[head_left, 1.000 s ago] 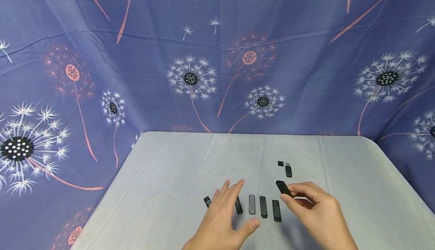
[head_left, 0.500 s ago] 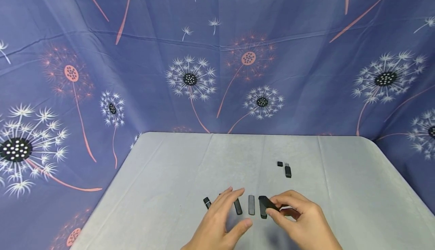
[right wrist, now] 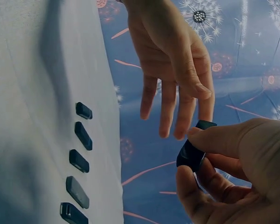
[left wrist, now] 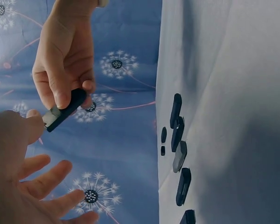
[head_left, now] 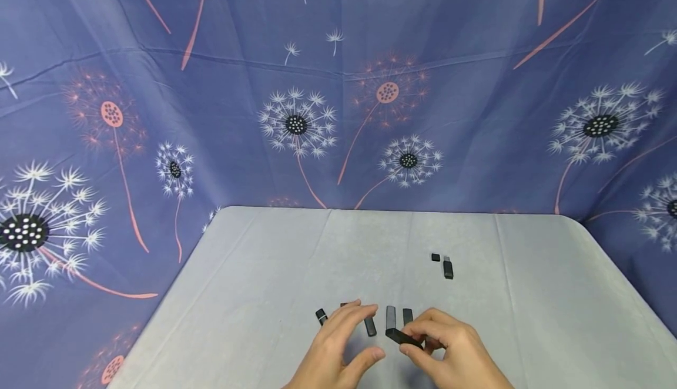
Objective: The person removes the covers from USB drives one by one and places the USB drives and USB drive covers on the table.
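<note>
My right hand pinches a black USB stick between thumb and fingers, above the table. The stick lies at a slant in the head view, its far end pointing left. My left hand holds nothing; its fingers are spread and its thumb is near the held stick. Below, a row of USB sticks lies on the table: a grey stick, a dark stick, a black stick and a banded stick. My hands partly cover the row.
Farther back on the pale table lies an uncapped USB stick, metal plug showing. A small black cap sits to its left. A blue dandelion-print cloth hangs behind the table.
My right hand has moved left and nearer with the held stick, toward my left hand. The stick's far end has swung downward in the head view. My left hand has shifted only slightly.
</note>
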`<state>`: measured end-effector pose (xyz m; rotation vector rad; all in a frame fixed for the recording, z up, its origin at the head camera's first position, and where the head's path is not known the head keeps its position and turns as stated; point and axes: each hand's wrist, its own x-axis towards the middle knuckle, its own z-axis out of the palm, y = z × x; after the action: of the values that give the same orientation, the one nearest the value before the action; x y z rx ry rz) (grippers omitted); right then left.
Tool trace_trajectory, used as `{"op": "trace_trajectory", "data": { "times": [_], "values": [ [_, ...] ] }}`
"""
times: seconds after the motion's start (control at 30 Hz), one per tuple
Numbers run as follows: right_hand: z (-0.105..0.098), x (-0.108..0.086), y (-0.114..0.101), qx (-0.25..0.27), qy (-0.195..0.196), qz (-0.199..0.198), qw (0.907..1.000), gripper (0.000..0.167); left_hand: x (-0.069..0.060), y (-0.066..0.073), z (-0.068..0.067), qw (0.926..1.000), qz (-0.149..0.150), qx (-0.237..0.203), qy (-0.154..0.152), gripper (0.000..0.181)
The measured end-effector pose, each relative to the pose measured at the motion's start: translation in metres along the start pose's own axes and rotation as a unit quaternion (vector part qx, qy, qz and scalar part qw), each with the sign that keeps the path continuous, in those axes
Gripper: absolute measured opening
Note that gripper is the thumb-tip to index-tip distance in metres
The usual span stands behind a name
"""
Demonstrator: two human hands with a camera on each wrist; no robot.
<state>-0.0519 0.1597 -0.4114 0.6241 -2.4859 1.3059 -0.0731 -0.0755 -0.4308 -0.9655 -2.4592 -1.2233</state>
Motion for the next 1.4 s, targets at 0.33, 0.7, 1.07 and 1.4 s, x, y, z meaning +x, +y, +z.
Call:
{"op": "trace_trajectory", "data": {
  "times": [0.33, 0.7, 1.07, 1.4],
  "values": [
    [0.005, 0.0, 0.007, 0.006, -0.026, 0.014, 0.9995, 0.016, 0.007, 0.001, 0.003, 0.9982, 0.038, -0.046, 0.006, 0.055],
    [0.011, 0.0, 0.009, 0.024, -0.012, -0.035, 0.999, 0.019, 0.011, 0.003, 0.004, 0.9975, 0.052, -0.041, 0.025, 0.051],
    [0.02, 0.0, 0.001, 0.028, 0.012, -0.02, 0.9993, 0.018, 0.012, 0.003, 0.004, 0.9936, 0.083, -0.071, 0.03, 0.031],
    [0.025, -0.004, -0.004, 0.024, 0.025, 0.043, 0.9985, 0.014, 0.014, 0.001, 0.007, 0.9873, 0.138, -0.062, 0.049, 0.019]
  ]
}}
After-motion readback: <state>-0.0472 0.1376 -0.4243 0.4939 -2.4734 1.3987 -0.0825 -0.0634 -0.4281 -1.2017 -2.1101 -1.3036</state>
